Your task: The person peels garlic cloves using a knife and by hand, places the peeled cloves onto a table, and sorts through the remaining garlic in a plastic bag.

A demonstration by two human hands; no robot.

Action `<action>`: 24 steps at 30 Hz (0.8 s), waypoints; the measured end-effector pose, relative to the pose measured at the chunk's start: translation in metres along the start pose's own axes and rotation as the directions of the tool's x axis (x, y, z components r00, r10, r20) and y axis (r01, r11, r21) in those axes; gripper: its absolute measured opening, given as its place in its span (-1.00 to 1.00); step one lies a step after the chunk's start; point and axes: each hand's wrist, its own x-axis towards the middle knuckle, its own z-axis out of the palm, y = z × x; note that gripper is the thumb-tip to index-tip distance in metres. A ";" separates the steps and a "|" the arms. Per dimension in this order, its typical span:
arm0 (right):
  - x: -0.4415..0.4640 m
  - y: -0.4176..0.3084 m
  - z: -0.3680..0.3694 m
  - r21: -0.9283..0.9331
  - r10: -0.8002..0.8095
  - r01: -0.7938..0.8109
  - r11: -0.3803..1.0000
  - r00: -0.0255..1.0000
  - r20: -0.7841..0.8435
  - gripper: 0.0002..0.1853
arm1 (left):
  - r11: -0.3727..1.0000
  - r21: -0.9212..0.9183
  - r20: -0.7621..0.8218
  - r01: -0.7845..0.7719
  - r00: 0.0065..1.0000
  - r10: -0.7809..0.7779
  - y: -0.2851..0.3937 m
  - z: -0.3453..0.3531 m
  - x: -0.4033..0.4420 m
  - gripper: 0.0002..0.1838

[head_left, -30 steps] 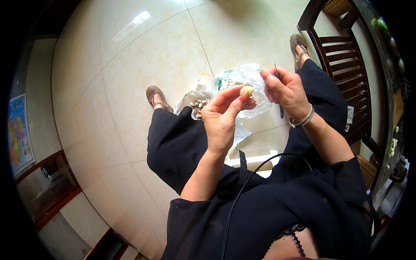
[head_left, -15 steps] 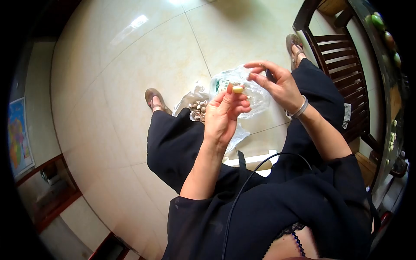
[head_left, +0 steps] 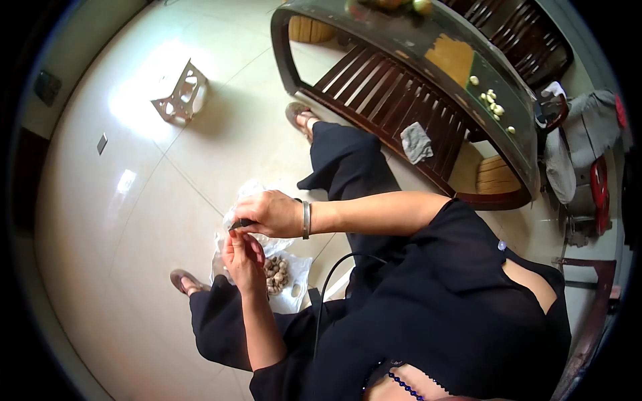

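My left hand (head_left: 243, 259) is raised over the plastic bags, its fingers bent together near the other hand's fingertips; what they pinch is hidden. Just above it, my right hand (head_left: 271, 214), with a bracelet at the wrist, is closed around a dark-handled small knife (head_left: 246, 222). The two hands meet at the fingertips. Below them on the floor, a white plastic bag (head_left: 299, 267) lies spread with a heap of small brownish bulbs (head_left: 275, 274) on it. Part of another clear bag (head_left: 251, 190) shows behind my right hand.
A glass-topped table (head_left: 428, 33) with several pale peeled pieces (head_left: 492, 100) on top stands at upper right. A grey cloth (head_left: 416, 142) lies on its slatted lower shelf (head_left: 374, 87). A small stool (head_left: 180, 90) stands on the floor at upper left. A dark cable crosses my lap.
The view has swung to the right, bringing in the table and stool. My hands have come together; the pale piece seen earlier in my left hand is no longer visible.
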 end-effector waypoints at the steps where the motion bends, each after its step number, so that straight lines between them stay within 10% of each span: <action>1: -0.003 0.000 -0.011 -0.016 -0.003 0.003 1.000 1.000 -0.010 -0.81 | 1.000 -0.003 0.018 -0.007 1.000 0.007 -0.001 0.002 -0.002 -0.68; 5: -0.024 0.006 -0.117 -0.034 -0.018 0.009 0.999 0.962 -0.273 -0.83 | 1.000 0.008 0.068 0.010 0.998 -0.011 -0.004 -0.014 -0.001 -0.66; 11: -0.150 0.070 -0.325 -0.262 0.241 -0.651 0.713 0.578 -0.780 -0.74 | 0.997 -0.008 -0.108 0.080 0.991 -0.080 -0.036 -0.089 0.001 -0.66; 19: -0.239 0.109 -0.419 -0.490 0.374 -0.871 0.020 0.461 -0.805 -0.68 | 0.942 0.229 -0.452 0.246 0.884 -0.121 -0.092 -0.178 -0.024 -0.65; 24: -0.289 0.179 -0.491 -0.522 0.452 -0.850 -0.064 0.442 -0.775 -0.60 | 0.919 0.201 -0.693 0.340 0.712 -0.112 -0.104 -0.214 -0.052 -0.76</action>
